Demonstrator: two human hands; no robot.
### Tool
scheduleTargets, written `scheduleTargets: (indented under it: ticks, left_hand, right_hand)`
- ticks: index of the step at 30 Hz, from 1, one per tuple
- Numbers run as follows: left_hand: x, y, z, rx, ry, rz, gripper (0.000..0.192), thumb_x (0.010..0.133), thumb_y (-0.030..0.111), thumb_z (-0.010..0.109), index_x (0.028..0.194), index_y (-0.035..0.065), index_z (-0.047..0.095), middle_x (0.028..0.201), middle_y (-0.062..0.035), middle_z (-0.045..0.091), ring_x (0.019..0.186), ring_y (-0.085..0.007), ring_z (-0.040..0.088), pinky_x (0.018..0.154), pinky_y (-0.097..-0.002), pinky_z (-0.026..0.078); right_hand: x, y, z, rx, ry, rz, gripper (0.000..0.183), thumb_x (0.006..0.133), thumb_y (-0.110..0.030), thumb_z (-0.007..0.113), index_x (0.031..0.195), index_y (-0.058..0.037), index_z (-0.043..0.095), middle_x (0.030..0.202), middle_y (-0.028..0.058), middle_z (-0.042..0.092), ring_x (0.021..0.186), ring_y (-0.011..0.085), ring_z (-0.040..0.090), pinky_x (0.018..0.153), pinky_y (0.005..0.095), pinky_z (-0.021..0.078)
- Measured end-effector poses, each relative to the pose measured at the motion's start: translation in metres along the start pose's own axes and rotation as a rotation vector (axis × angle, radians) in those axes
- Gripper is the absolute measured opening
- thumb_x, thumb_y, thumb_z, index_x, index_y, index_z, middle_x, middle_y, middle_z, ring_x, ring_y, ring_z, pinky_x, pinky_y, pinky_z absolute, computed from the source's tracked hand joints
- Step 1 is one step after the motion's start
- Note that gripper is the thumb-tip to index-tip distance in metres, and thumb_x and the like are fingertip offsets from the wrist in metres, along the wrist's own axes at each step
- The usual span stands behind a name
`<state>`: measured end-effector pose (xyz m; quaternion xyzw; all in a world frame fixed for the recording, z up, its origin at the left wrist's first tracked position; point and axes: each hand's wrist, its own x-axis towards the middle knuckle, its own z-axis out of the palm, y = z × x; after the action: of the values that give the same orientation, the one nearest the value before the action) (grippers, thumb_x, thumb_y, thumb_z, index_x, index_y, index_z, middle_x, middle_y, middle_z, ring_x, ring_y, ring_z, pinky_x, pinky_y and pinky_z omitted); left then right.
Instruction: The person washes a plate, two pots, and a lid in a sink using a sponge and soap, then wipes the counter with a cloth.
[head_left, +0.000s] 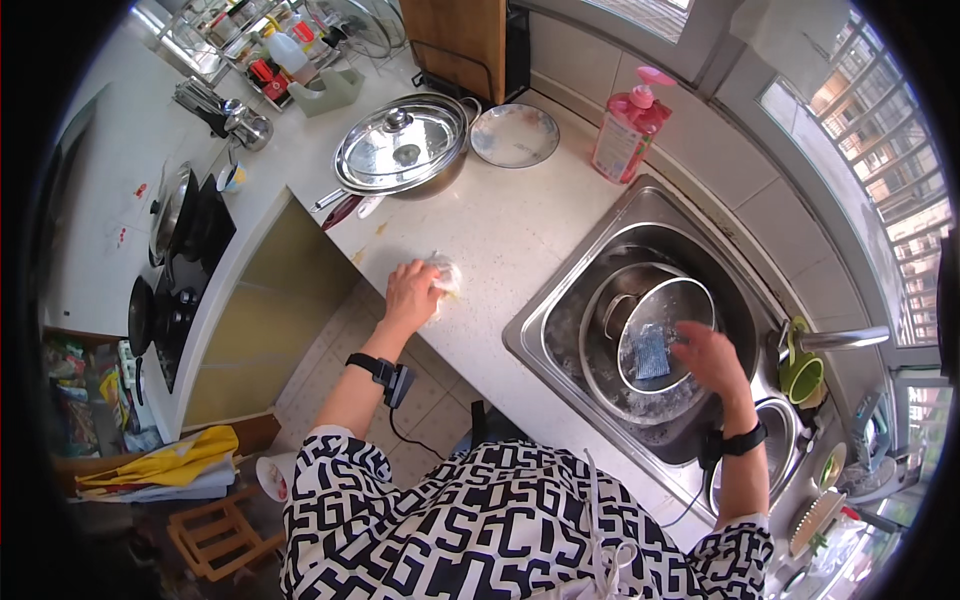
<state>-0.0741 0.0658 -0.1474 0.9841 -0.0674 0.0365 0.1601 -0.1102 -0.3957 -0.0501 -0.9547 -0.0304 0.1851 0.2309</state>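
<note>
My left hand (411, 296) presses a crumpled white cloth or tissue (448, 274) onto the white countertop (502, 240), near its front edge. Yellowish smears mark the counter around it. Over the stainless steel sink (551, 330), my right hand (709, 360) hangs by the rim of a round metal-rimmed pot or bowl (701, 289), its fingers apart and nothing seen in them. A blue scrubbing sponge (651, 354) lies inside that vessel. Beneath it, a larger metal basin (592, 356) holds what looks like sudsy water.
A lidded steel pan (405, 142) stands at the back beside a patterned plate (515, 135). Near the sink's corner is a pink pump bottle (630, 135). The faucet (840, 339) juts in from the right. A stove with pans (191, 225) lies left.
</note>
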Motion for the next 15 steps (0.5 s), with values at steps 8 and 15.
scheduleTargets:
  ticks: [8, 15]
  left_hand:
    - [0.067, -0.071, 0.028, 0.071, 0.472, -0.55, 0.017, 0.076, 0.012, 0.056, 0.091, 0.0047, 0.056, 0.096, -0.015, 0.054, 0.093, -0.0326, 0.049, 0.083, -0.0478, 0.037]
    - [0.107, 0.022, 0.071, 0.064, 0.07, -0.675, 0.062, 0.087, 0.035, 0.041, 0.135, -0.0018, 0.025, 0.143, -0.0209, 0.017, 0.134, -0.0331, 0.007, 0.109, -0.0431, 0.003]
  right_hand:
    - [0.086, -0.071, -0.047, 0.069, 0.117, -0.104, 0.038, 0.075, -0.023, 0.063, 0.108, -0.0045, 0.057, 0.092, 0.0149, 0.063, 0.082, 0.0267, 0.062, 0.074, 0.0346, 0.0478]
    - [0.204, -0.055, -0.033, 0.322, 0.432, 0.016, 0.054, 0.074, -0.031, 0.066, 0.117, -0.0016, 0.05, 0.102, 0.0199, 0.058, 0.096, 0.0302, 0.057, 0.083, 0.0368, 0.044]
